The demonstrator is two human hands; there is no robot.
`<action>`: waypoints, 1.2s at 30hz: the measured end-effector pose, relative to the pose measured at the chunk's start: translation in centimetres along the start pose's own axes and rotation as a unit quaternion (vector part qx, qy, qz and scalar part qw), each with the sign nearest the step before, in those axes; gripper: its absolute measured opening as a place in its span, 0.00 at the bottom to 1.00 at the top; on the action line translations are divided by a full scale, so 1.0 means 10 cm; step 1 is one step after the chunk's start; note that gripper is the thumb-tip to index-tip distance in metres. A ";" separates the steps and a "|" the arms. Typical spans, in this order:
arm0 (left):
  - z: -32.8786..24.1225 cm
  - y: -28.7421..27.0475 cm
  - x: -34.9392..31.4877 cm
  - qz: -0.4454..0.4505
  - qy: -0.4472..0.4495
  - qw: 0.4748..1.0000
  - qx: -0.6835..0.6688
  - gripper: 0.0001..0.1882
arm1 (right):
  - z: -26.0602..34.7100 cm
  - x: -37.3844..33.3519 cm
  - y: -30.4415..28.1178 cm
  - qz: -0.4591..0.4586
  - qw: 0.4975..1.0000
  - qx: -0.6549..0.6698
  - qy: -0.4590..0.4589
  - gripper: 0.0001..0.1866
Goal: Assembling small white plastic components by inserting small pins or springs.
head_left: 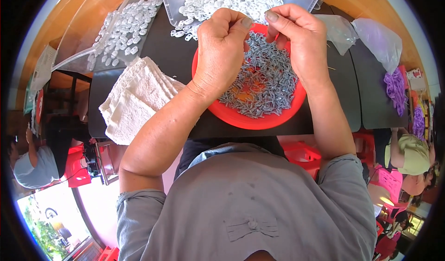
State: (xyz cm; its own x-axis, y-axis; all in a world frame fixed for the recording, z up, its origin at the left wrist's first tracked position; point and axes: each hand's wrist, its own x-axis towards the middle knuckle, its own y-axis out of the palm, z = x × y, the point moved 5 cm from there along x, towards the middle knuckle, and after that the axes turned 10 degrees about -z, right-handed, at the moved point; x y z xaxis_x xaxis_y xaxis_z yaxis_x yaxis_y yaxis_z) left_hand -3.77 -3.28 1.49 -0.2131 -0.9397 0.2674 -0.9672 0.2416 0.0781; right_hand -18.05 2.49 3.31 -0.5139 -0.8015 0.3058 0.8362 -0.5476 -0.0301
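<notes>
— Grip?
— Left hand (221,48) and right hand (296,41) pinched together fingertip to fingertip over the red bowl (259,119); whatever sits between them too small to make out.
— Why held there?
— Probably so that anything dropped falls back among the grey screws (266,82) heaped inside.
— Long axis of the screws?
— None shared; lying flat, pointing every way.
— Around that?
— White plastic rings (222,1) in a clear tray beyond, more rings (121,31) far left, folded white towel (136,99) just beside the bowl.

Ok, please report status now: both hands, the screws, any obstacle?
Left hand, right hand pinching together over red bowl. Grey screws heaped inside. Pinched piece too small. No obstacle.
</notes>
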 end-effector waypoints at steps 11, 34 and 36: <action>0.01 0.00 0.01 0.003 -0.003 1.000 0.023 0.08 | -0.02 0.03 -0.02 0.024 0.993 -0.093 -0.069 0.04; 0.04 -0.01 0.01 -0.022 0.091 0.991 0.094 0.04 | 0.07 -0.14 0.19 0.005 0.884 -0.266 -0.385 0.06; 0.05 0.00 0.00 -0.024 0.107 0.989 0.097 0.04 | 0.06 -0.16 0.21 -0.001 0.880 -0.279 -0.384 0.06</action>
State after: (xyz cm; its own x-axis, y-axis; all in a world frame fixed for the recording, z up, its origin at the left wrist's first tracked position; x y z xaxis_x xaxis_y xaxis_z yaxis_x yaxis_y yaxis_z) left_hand -3.82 -3.41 1.06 -0.1518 -0.8716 0.4661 -0.9883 0.1268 -0.0847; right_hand -15.35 2.70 3.31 -0.0554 -0.5196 0.8526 0.5005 -0.7534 -0.4266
